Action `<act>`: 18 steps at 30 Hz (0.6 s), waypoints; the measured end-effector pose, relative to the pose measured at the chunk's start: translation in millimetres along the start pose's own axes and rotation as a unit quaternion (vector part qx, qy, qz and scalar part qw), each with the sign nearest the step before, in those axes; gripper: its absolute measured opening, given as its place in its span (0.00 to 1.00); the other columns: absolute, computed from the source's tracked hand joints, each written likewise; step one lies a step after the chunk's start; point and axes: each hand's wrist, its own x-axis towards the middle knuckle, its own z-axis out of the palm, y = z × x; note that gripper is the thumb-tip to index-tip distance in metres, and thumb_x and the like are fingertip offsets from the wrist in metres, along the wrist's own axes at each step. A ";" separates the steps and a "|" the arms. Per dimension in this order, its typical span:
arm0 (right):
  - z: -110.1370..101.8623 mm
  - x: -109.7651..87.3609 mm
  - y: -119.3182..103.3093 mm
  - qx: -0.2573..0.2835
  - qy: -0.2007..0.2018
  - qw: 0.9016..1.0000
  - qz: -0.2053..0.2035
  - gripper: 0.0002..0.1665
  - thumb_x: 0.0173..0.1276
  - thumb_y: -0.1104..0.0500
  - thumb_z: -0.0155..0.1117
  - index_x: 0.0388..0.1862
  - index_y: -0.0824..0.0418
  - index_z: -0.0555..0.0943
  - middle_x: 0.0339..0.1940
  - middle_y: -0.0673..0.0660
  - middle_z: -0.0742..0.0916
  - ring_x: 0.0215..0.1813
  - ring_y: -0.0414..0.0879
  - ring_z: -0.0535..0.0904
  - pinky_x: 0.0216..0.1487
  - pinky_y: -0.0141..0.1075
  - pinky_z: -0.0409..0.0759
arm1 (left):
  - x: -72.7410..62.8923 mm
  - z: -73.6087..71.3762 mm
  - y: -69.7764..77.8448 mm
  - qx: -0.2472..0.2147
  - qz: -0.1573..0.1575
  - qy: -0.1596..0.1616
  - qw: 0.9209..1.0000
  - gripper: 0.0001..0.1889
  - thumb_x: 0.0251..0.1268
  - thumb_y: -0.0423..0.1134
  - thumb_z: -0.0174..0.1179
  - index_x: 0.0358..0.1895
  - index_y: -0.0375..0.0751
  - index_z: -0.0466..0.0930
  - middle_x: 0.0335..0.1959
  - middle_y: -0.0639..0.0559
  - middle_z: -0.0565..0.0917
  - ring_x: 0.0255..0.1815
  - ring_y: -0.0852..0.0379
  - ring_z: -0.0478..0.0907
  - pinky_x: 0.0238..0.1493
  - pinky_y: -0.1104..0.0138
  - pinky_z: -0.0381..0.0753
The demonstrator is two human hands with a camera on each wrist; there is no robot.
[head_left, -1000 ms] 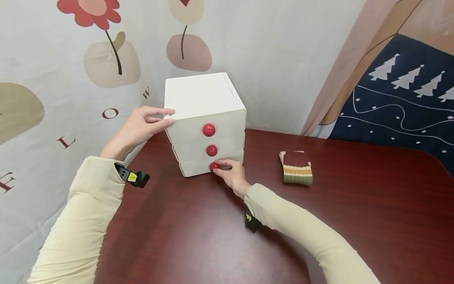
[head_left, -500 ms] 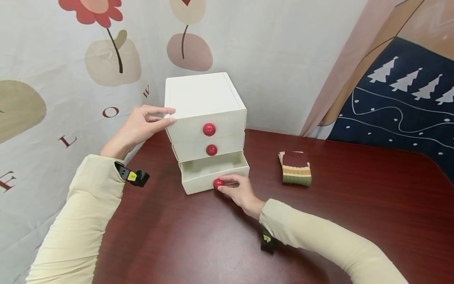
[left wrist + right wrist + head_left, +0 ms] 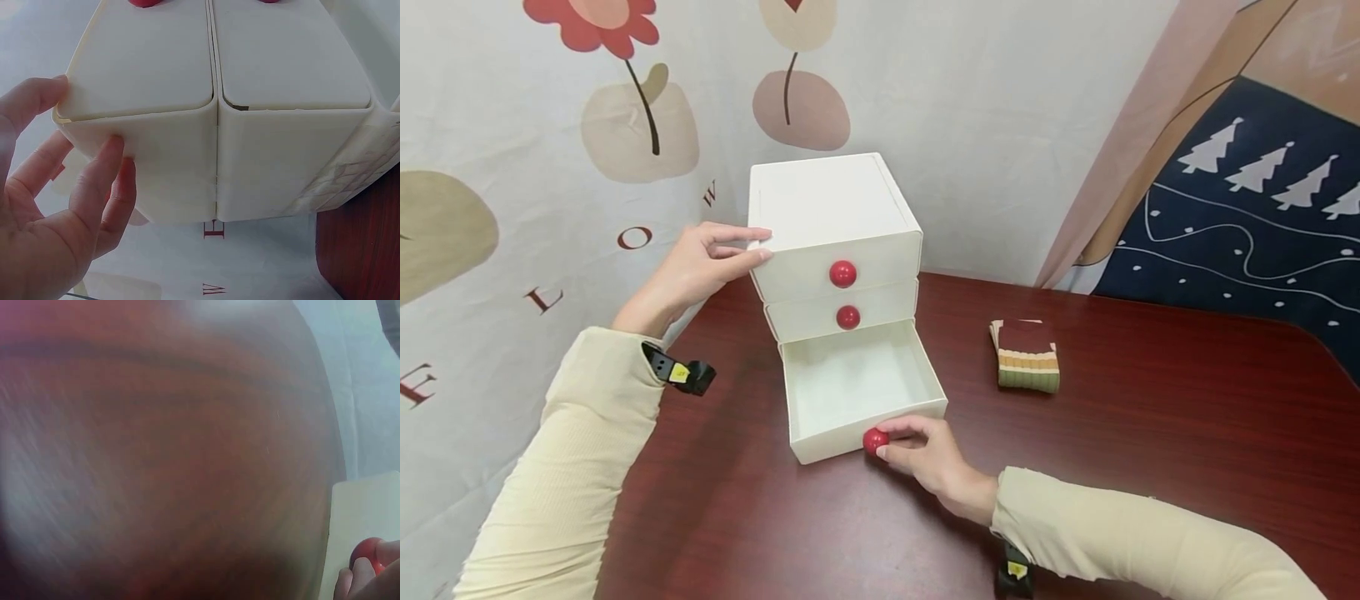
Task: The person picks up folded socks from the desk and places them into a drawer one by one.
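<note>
A white three-drawer cabinet (image 3: 827, 200) with round red knobs stands on the table. Its bottom drawer (image 3: 857, 379) is pulled far out, and its inside shows bare. My right hand (image 3: 936, 462) pinches the red knob (image 3: 876, 441) of that drawer between thumb and fingers; the right wrist view catches the knob (image 3: 367, 553) and fingertips at its lower right corner. At the cabinet's upper left front corner, my left hand (image 3: 688, 271) rests with extended fingers. In the left wrist view, its fingers (image 3: 103, 175) touch the cabinet's side and edge.
Right of the cabinet lies a folded striped bundle (image 3: 1028, 357), apparently ribbed socks, in maroon, cream, yellow and green. The dark red table (image 3: 1150, 433) meets a printed cloth backdrop (image 3: 985, 150) behind and a lettered one at the left.
The bottom drawer, closed one second ago, has slid out toward me. My right hand moved nearer and slightly right with the knob. My left hand stayed on the cabinet corner.
</note>
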 end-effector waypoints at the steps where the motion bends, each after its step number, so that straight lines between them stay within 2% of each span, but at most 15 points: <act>1: 0.2 -2.8 0.1 0.003 -0.001 1.000 0.002 0.16 0.51 0.73 0.63 0.42 0.76 0.77 0.36 0.66 0.83 0.33 0.41 0.79 0.38 0.34 0.77 | 0.0 0.2 -0.1 0.001 0.001 0.000 1.000 0.25 0.56 0.51 0.59 0.56 0.44 0.73 0.59 0.50 0.61 0.54 0.51 0.69 0.50 0.56 0.65; 12: 5.5 -13.1 4.4 0.010 -0.002 1.000 -0.001 0.16 0.53 0.72 0.62 0.42 0.76 0.76 0.39 0.62 0.82 0.38 0.45 0.79 0.38 0.30 0.75 | -0.5 0.0 1.1 0.003 0.005 -0.001 1.000 0.25 0.56 0.50 0.59 0.56 0.42 0.73 0.61 0.51 0.63 0.55 0.49 0.69 0.52 0.54 0.65; 18: -3.3 -14.8 -2.8 0.005 -0.057 0.998 0.004 0.19 0.54 0.73 0.60 0.46 0.77 0.73 0.44 0.66 0.80 0.43 0.49 0.79 0.41 0.35 0.77 | -1.3 -0.3 2.2 -0.002 -0.003 -0.006 1.000 0.26 0.56 0.51 0.59 0.56 0.43 0.73 0.61 0.49 0.60 0.56 0.49 0.68 0.53 0.53 0.64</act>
